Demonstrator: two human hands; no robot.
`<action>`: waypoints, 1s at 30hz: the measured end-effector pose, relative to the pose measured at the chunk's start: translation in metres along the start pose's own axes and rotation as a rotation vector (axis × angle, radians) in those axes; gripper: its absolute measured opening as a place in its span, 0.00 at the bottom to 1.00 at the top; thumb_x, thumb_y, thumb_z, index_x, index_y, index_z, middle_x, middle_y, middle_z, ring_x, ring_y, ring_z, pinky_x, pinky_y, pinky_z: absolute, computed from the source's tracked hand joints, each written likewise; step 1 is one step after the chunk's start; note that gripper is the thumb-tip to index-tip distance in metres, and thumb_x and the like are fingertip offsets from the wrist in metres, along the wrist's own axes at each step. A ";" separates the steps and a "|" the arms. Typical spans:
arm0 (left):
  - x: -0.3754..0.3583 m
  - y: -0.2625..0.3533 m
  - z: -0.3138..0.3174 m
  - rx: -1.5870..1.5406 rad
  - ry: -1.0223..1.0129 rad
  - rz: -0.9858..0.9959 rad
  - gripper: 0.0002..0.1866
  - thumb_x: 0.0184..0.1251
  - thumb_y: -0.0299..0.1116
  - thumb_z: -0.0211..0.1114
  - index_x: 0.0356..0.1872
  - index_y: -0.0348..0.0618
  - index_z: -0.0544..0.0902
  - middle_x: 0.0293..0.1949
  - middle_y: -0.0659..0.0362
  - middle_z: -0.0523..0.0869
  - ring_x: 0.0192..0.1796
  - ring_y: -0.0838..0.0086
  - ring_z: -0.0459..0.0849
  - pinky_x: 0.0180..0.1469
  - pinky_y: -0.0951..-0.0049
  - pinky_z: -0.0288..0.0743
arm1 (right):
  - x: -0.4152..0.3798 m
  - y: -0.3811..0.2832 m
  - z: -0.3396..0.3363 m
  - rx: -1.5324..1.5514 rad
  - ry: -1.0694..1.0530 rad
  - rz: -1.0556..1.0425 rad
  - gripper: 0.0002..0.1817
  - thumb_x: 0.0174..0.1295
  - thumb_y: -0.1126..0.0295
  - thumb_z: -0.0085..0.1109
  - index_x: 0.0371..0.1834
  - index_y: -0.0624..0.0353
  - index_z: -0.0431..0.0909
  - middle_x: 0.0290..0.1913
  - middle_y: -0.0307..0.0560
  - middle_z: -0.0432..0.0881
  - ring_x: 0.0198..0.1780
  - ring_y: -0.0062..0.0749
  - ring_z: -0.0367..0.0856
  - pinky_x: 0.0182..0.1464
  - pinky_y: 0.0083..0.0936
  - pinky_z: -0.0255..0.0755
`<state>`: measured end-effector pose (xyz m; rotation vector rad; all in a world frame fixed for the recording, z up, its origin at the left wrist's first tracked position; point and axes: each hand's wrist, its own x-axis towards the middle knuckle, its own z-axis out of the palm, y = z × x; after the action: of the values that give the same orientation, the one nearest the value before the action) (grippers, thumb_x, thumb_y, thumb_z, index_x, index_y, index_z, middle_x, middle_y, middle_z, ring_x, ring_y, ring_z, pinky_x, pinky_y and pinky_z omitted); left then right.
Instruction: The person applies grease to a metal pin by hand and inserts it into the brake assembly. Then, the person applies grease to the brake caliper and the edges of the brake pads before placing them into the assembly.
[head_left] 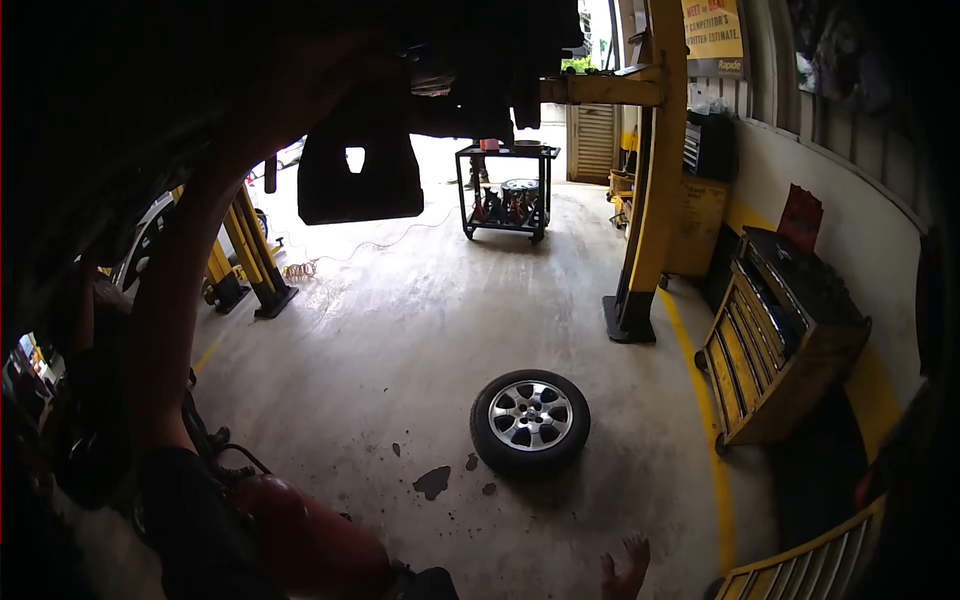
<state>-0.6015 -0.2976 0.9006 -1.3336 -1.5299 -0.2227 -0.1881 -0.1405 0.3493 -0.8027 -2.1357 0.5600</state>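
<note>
My left arm is raised at the left of the head view, and my left hand [335, 82] reaches up to the dark underside of a lifted vehicle [480, 60]. Shadow hides its fingers and anything in them. A dark flat panel with a small opening [360, 190] hangs just below that hand. Low at the bottom edge, my right hand [627, 572] shows with its fingers apart and nothing in them. Beyond it, a wheel with a silver alloy rim [531, 416] lies flat on the floor.
A yellow lift post [650, 200] stands right of centre. Yellow tool cabinets [790, 340] line the right wall. A black cart [507, 152] is farther back. A red rounded object [310, 540] sits at lower left. A coiled hose [300, 271] lies on the floor.
</note>
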 end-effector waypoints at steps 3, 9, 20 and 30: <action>-0.003 0.007 0.005 0.057 0.035 -0.029 0.16 0.65 0.36 0.58 0.51 0.44 0.77 0.41 0.51 0.82 0.41 0.64 0.83 0.45 0.67 0.76 | 0.004 -0.015 -0.014 0.000 0.011 0.024 0.26 0.54 0.64 0.64 0.53 0.66 0.68 0.54 0.67 0.69 0.59 0.60 0.64 0.61 0.46 0.60; -0.009 -0.015 0.020 0.320 0.160 0.120 0.18 0.65 0.36 0.57 0.55 0.43 0.74 0.48 0.50 0.80 0.46 0.62 0.81 0.51 0.65 0.74 | -0.007 -0.006 -0.011 -0.071 0.044 0.091 0.25 0.53 0.64 0.65 0.51 0.66 0.70 0.54 0.66 0.69 0.58 0.59 0.65 0.61 0.46 0.60; -0.006 -0.004 0.000 0.264 -0.036 0.068 0.17 0.63 0.34 0.59 0.53 0.44 0.75 0.46 0.51 0.81 0.44 0.64 0.82 0.47 0.67 0.76 | 0.004 0.006 0.004 -0.028 0.125 -0.114 0.28 0.54 0.66 0.63 0.56 0.66 0.64 0.54 0.64 0.70 0.58 0.61 0.65 0.59 0.49 0.61; -0.002 -0.023 0.003 0.079 0.075 0.126 0.14 0.65 0.37 0.57 0.48 0.43 0.79 0.39 0.52 0.84 0.39 0.68 0.84 0.42 0.70 0.78 | -0.010 0.002 0.001 -0.099 0.031 -0.006 0.30 0.54 0.67 0.64 0.56 0.67 0.62 0.54 0.67 0.69 0.58 0.64 0.64 0.59 0.52 0.60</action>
<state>-0.6222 -0.3050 0.9078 -1.3385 -1.3731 -0.1297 -0.1832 -0.1461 0.3419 -0.8534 -2.1504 0.4384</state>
